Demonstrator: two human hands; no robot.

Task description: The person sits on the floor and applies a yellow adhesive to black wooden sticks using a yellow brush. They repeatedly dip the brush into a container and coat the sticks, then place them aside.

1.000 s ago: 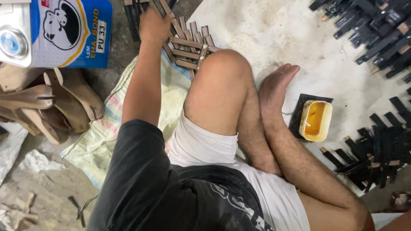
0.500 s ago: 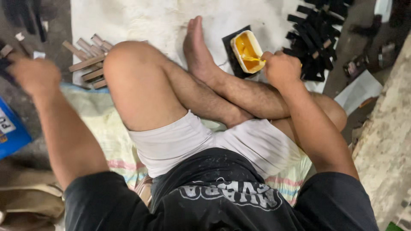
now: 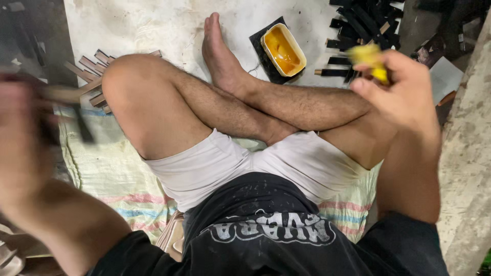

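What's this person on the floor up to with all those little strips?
A person sits cross-legged on a woven striped mat. The right hand holds a small yellow-smeared applicator near a yellow tub of amber glue resting on a black pad. The left hand, blurred, grips a thin tan strip. A pile of tan wooden strips lies by the left knee and black strips lie beyond the tub.

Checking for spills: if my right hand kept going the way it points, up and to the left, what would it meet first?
Probably the yellow glue tub, just beyond the right hand; depth is unclear.
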